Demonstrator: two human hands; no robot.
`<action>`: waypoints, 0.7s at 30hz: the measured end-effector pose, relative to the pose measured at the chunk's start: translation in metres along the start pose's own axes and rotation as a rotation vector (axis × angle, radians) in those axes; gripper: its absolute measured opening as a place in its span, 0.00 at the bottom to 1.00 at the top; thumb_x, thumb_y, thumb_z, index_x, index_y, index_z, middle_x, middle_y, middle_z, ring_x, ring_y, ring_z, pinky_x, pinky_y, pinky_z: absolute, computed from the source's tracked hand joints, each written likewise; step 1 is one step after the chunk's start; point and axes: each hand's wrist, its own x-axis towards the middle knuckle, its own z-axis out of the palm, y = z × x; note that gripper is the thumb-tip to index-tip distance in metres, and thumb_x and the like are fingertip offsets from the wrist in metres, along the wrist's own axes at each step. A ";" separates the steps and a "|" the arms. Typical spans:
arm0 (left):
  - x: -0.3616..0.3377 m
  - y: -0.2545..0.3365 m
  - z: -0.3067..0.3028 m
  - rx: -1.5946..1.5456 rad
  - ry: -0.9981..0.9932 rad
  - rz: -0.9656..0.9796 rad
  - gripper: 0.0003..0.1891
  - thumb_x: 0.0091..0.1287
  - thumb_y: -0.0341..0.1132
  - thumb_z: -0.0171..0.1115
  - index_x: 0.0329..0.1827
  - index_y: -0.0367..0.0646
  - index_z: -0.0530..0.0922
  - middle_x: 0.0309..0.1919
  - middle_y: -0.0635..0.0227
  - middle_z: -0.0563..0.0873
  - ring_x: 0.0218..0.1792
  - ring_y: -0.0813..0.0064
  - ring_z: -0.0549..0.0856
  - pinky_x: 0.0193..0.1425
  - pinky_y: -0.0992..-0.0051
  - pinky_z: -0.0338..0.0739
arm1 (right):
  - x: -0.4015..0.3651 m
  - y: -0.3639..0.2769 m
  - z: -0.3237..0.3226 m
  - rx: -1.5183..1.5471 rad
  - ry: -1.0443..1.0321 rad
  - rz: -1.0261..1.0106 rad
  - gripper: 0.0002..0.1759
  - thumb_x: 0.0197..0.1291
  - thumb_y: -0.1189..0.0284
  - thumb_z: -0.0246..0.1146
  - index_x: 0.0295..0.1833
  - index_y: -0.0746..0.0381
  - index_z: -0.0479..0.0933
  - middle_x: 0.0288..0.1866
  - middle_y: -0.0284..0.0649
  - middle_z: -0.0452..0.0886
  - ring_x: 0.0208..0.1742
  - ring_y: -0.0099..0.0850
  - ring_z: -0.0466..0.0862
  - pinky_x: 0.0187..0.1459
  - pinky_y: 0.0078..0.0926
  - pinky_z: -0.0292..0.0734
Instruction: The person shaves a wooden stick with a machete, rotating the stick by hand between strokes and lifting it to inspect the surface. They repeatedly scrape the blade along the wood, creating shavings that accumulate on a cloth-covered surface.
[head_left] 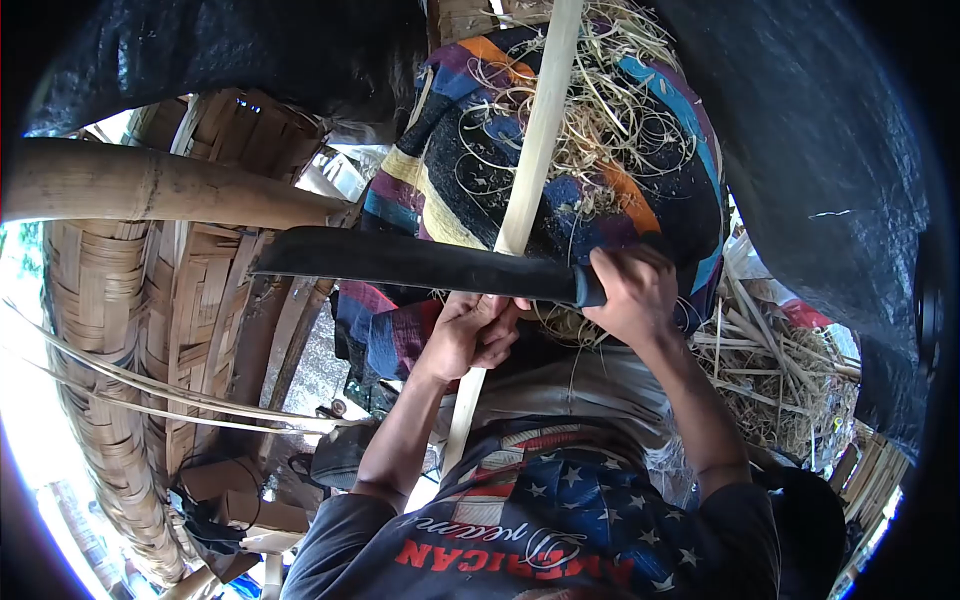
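Observation:
A long pale strip of wood or bamboo (540,140) runs from the top of the view down past my chest. My left hand (472,335) is wrapped round it just below the blade. In my right hand (636,292) is the handle of a large dark machete (400,262), whose blade lies crosswise over the strip and points left. The blade appears to touch the strip just above my left fingers. Beneath lies a striped cloth (450,200) over my lap, with curly thin shavings (610,110) heaped on it.
A thick bamboo pole (170,182) comes in from the left, near the blade's tip. Woven bamboo panels (110,300) stand behind it. Thin strips (200,398) stretch across at left. Black sheeting (820,180) hangs at the right, above a pile of scraps (780,385). A cardboard box (262,512) sits lower left.

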 end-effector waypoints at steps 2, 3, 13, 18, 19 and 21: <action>0.000 -0.001 0.002 0.012 0.019 0.001 0.20 0.79 0.50 0.50 0.50 0.38 0.74 0.17 0.79 0.59 0.12 0.87 0.57 0.14 0.83 0.49 | 0.002 0.004 0.002 -0.016 -0.026 -0.001 0.31 0.20 0.64 0.82 0.36 0.56 0.76 0.29 0.36 0.81 0.30 0.36 0.84 0.39 0.37 0.79; 0.000 -0.001 0.003 0.027 0.034 -0.002 0.20 0.79 0.51 0.49 0.49 0.39 0.73 0.17 0.80 0.58 0.12 0.88 0.56 0.14 0.83 0.49 | 0.004 0.007 0.003 -0.022 -0.003 -0.031 0.27 0.26 0.66 0.79 0.37 0.58 0.77 0.28 0.38 0.80 0.30 0.37 0.83 0.37 0.37 0.78; -0.006 -0.003 0.003 0.062 0.047 -0.030 0.18 0.81 0.49 0.47 0.49 0.41 0.72 0.19 0.80 0.59 0.14 0.88 0.58 0.16 0.82 0.53 | 0.018 0.045 -0.001 -0.110 0.111 0.026 0.12 0.46 0.64 0.70 0.32 0.57 0.77 0.24 0.41 0.82 0.27 0.39 0.85 0.30 0.38 0.80; -0.034 -0.016 -0.012 0.044 0.055 0.012 0.19 0.81 0.50 0.47 0.49 0.41 0.71 0.18 0.80 0.59 0.13 0.88 0.57 0.15 0.82 0.52 | 0.048 0.129 -0.062 -0.407 0.196 0.892 0.15 0.57 0.60 0.65 0.42 0.61 0.83 0.35 0.56 0.86 0.43 0.56 0.87 0.46 0.52 0.81; -0.030 -0.014 -0.013 0.016 0.079 0.005 0.20 0.79 0.52 0.50 0.48 0.40 0.71 0.16 0.80 0.59 0.10 0.88 0.56 0.12 0.82 0.51 | 0.043 0.130 -0.064 -0.363 0.266 0.865 0.15 0.57 0.61 0.66 0.40 0.62 0.83 0.34 0.56 0.86 0.41 0.56 0.86 0.45 0.52 0.80; -0.022 -0.011 -0.014 -0.015 0.065 0.027 0.20 0.79 0.51 0.50 0.48 0.39 0.72 0.16 0.80 0.59 0.10 0.88 0.56 0.12 0.82 0.51 | 0.030 0.123 -0.062 -0.266 0.367 0.765 0.14 0.56 0.63 0.67 0.35 0.65 0.82 0.30 0.55 0.85 0.36 0.55 0.86 0.42 0.52 0.79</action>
